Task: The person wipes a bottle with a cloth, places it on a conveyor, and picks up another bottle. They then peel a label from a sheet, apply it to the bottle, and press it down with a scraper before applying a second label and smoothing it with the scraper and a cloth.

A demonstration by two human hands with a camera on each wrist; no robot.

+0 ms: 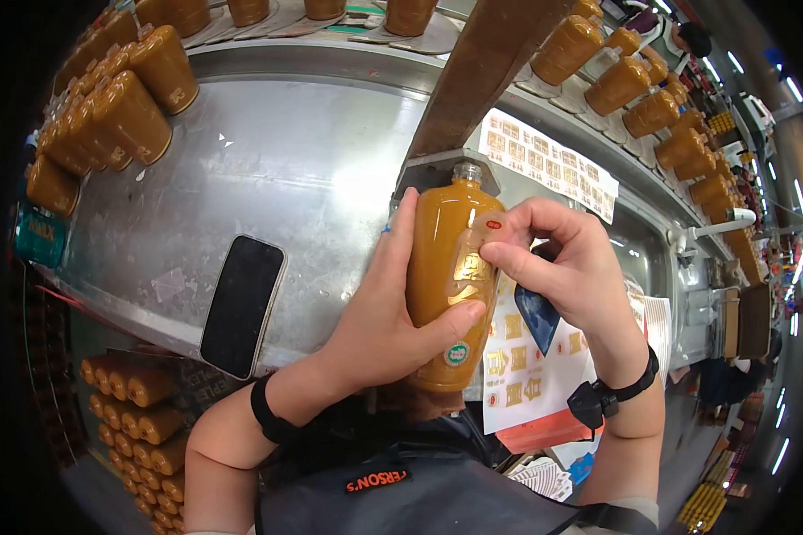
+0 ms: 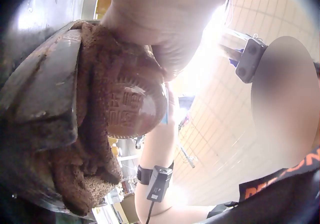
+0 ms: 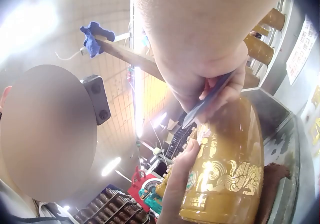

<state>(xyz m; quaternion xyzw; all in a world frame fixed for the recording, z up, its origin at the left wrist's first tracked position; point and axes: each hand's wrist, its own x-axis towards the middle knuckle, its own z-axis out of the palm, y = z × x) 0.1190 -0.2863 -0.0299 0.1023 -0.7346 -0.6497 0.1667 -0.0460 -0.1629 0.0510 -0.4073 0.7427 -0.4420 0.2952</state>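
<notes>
Gripping the amber bottle (image 1: 439, 236) in the left hand (image 1: 379, 308), held it steady in the head view, with fingers along one side and thumb across the front. Pinched the clear film (image 1: 475, 230) between thumb and forefinger of the right hand (image 1: 584, 263), with a blue scraper (image 1: 535, 316) tucked under the same hand. Could not tell whether laying or lifting the film; either way, probably needed to work slowly and evenly, brace firmly, and avoid creasing the film or tearing the gold lettering (image 1: 469, 266). Had the bottle between both hands, neck pointing away from the body.

Looked past the left hand in the left wrist view; found the bottle's base just beside it, next to a brown cloth (image 2: 97, 99). Could not see the fingertips there.

Saw, in the right wrist view, the scraper held in the right hand by the bottle's upper part, with the left thumb on the front.
</notes>
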